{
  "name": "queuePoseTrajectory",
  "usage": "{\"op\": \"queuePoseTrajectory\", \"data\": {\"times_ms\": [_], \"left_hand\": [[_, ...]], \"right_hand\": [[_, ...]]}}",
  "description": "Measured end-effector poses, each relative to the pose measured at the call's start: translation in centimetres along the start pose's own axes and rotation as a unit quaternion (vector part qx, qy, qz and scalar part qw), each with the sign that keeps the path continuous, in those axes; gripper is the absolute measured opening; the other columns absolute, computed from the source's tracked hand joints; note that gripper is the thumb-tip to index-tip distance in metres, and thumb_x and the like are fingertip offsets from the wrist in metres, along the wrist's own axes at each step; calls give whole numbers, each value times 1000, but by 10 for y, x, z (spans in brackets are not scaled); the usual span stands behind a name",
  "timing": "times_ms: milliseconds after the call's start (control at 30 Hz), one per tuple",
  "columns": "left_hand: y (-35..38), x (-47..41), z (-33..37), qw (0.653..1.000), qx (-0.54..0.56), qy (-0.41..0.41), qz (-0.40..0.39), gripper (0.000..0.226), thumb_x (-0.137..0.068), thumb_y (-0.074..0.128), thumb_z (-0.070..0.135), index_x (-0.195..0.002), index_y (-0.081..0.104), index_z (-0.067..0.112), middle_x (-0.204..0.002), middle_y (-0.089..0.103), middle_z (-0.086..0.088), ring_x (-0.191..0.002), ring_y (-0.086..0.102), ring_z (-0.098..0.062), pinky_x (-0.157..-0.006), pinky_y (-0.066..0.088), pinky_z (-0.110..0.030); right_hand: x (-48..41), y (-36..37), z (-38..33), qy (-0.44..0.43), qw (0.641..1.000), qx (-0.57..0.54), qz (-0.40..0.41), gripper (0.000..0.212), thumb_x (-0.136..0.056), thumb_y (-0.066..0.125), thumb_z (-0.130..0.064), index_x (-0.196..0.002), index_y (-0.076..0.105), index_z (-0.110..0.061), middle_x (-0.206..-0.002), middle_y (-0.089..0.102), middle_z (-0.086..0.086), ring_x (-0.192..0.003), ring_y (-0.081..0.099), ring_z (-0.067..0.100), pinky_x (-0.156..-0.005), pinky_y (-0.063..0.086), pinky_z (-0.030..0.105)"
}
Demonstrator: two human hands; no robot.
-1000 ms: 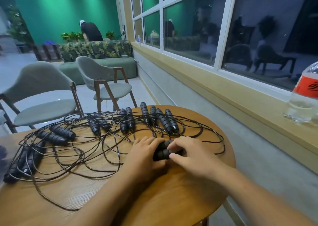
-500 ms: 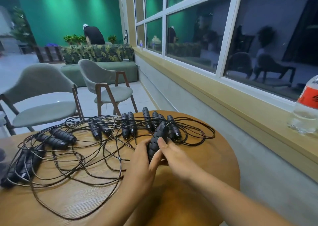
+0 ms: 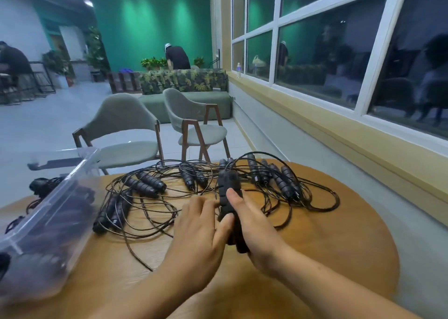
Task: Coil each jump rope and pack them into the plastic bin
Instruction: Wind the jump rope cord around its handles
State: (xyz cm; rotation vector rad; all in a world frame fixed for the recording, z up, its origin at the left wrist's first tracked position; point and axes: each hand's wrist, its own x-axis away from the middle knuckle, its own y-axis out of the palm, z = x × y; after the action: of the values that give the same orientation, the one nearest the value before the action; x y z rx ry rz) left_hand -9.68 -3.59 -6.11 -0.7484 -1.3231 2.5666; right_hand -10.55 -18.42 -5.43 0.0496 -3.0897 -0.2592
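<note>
Several black jump ropes (image 3: 150,185) lie tangled on a round wooden table (image 3: 327,241), their foam handles in pairs across the far half. My right hand (image 3: 252,226) grips a pair of black handles (image 3: 228,190) held together and raised above the table, thumb on top. My left hand (image 3: 201,233) touches the same handles from the left, its fingers against their lower part. The held rope's cord (image 3: 264,156) arcs up behind the handles. A clear plastic bin (image 3: 48,212) stands at the left with dark coiled ropes inside.
Two grey chairs (image 3: 121,134) stand beyond the table. A window ledge (image 3: 351,134) runs along the right wall. A person bends over by the green sofa far back, and another sits at the far left.
The pair of handles has been lifted off the table and turned upright in my hands. My view has swung left and up, bringing the plastic bin into sight and losing the bottle.
</note>
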Motion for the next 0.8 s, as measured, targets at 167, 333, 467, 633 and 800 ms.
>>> {"op": "queuePoseTrajectory", "data": {"times_ms": [167, 333, 467, 633, 800], "left_hand": [[-58, 6, -23, 998, 26, 7, 56, 16, -104, 45, 33, -117, 52, 38, -121, 40, 23, -119, 45, 3, -98, 44, -30], [-100, 19, -31, 988, 53, 125, 77, 42, -103, 44, 22, -139, 50, 43, -154, 38, 26, -148, 36, -8, -115, 39, -44], [-112, 18, -35, 973, -5, 220, 63, 41, -102, 35, 27, -120, 71, 27, -142, 60, 16, -148, 41, -13, -115, 38, -48], [-108, 20, -47, 975, 59, 212, 43, 34, -99, 33, 35, -98, 64, 22, -85, 61, 9, -81, 63, -15, -69, 49, -38], [-107, 14, -50, 978, 96, 171, 76, 39, -99, 32, 37, -87, 66, 19, -70, 58, 4, -66, 58, -19, -56, 44, -28]], "right_hand": [[8, 14, -20, 88, 989, -31, -111, 58, -104, 60, -54, -137, 58, -6, -96, 60, 15, -75, 60, 24, -57, 49, 35], [18, 18, -35, 154, 951, 33, -265, 63, -108, 52, -54, -140, 52, 1, -100, 57, 16, -77, 57, 22, -58, 44, 31], [21, 23, -42, 188, 916, 48, -352, 59, -106, 55, -58, -134, 54, -6, -100, 59, 15, -77, 56, 21, -56, 46, 27], [6, 35, -34, 203, 897, 95, -381, 69, -102, 57, -65, -134, 55, -3, -95, 65, 13, -73, 58, 23, -60, 53, 31], [6, 32, -25, 196, 889, -6, -413, 63, -108, 43, -55, -144, 53, -3, -110, 62, 23, -80, 57, 27, -60, 51, 32]]}}
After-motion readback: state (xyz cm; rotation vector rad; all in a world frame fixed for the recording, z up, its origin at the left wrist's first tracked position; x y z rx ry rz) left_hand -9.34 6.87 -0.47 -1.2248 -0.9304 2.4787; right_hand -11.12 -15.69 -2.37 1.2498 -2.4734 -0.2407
